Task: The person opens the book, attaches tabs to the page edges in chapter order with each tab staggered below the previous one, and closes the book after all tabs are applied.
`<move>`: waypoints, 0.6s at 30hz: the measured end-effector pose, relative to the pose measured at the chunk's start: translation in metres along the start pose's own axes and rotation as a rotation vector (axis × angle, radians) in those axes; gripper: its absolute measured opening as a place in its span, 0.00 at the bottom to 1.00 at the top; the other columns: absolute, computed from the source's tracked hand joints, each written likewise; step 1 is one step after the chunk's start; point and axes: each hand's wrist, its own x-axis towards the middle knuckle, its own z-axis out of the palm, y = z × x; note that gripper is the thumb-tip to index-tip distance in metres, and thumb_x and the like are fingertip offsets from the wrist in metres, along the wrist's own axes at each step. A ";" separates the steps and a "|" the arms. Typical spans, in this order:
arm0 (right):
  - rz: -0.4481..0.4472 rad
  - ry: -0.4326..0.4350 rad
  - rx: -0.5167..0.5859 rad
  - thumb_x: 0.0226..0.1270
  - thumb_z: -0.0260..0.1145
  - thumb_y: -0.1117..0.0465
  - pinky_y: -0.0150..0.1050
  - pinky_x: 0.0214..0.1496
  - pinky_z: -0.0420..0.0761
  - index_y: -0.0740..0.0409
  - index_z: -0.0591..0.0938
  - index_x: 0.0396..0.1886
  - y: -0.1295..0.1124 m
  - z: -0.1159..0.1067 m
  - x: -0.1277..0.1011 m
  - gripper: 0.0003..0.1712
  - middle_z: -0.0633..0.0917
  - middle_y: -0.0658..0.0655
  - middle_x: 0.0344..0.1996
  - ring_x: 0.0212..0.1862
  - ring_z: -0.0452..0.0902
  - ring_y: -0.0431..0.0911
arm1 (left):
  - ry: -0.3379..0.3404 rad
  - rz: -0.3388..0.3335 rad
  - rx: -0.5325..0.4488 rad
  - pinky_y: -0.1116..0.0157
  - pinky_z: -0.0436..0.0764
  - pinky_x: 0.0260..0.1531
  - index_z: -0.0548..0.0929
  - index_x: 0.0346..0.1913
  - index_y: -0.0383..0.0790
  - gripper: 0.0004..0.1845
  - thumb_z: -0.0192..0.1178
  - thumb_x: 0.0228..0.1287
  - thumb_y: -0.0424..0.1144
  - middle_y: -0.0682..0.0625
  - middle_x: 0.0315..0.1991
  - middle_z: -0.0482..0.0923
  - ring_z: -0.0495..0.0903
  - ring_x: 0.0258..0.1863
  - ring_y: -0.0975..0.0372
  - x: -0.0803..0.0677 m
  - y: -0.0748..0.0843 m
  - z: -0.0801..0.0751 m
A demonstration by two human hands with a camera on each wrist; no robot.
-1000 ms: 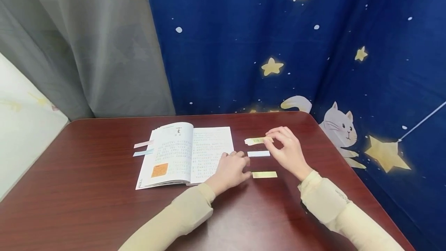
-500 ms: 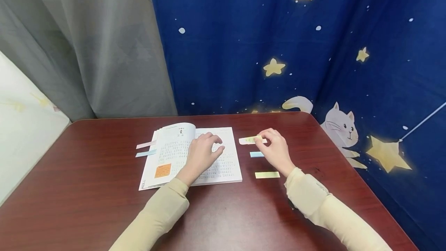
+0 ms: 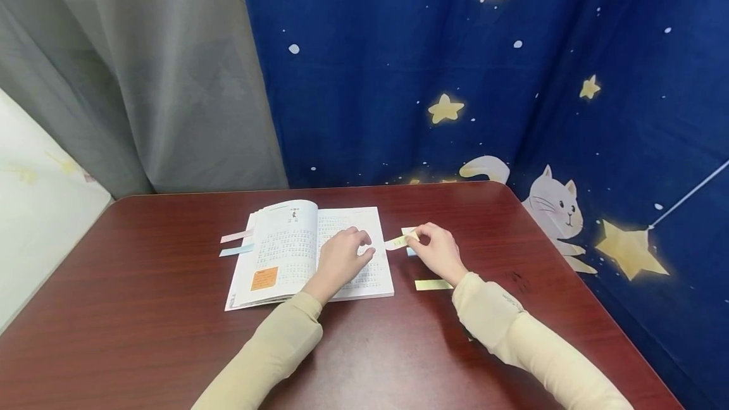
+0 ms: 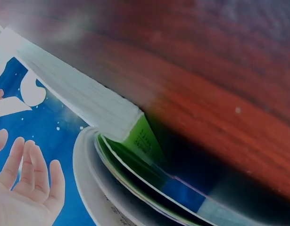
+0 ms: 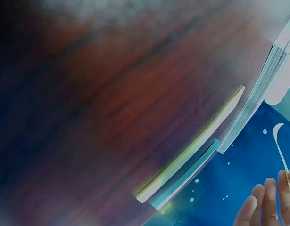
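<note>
An open book lies on the table in the head view. My left hand is over its right page, thumb and fingers curved apart with nothing between them; contact with the page is unclear. Just right of the book, my right hand pinches a yellow sticky index tab between thumb and fingers. The tab's free end points left toward the page edge; in the right wrist view the strip curls. Beneath that hand, a blue tab pad is mostly hidden.
A yellow-green tab pad lies nearer on the table. Pink and blue tabs stick out from the book's left edge. An orange box is printed on the left page. Curtains hang behind the table.
My right hand has moved left and slightly nearer with the yellow tab, toward the book. My left hand has gone from the book's right edge to above the right page.
</note>
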 end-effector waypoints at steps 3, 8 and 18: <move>0.041 -0.030 -0.006 0.50 0.64 0.55 0.43 0.28 0.70 0.48 0.79 0.23 0.000 0.001 -0.001 0.04 0.80 0.49 0.33 0.33 0.72 0.45 | -0.006 0.007 0.021 0.66 0.73 0.22 0.82 0.31 0.44 0.08 0.62 0.50 0.43 0.53 0.26 0.76 0.75 0.25 0.62 0.001 0.001 0.004; 0.089 -0.059 -0.020 0.50 0.64 0.55 0.45 0.30 0.70 0.48 0.80 0.24 -0.002 0.003 -0.004 0.04 0.80 0.49 0.37 0.34 0.73 0.45 | -0.018 0.017 0.061 0.65 0.72 0.21 0.82 0.30 0.45 0.06 0.61 0.50 0.43 0.54 0.25 0.75 0.74 0.24 0.62 0.004 0.001 0.012; 0.078 -0.049 -0.048 0.50 0.64 0.55 0.40 0.23 0.67 0.47 0.81 0.24 -0.005 0.006 -0.007 0.03 0.79 0.46 0.29 0.26 0.69 0.42 | -0.038 0.034 0.102 0.62 0.72 0.18 0.82 0.27 0.45 0.04 0.61 0.49 0.41 0.54 0.21 0.72 0.74 0.22 0.59 0.008 0.005 0.019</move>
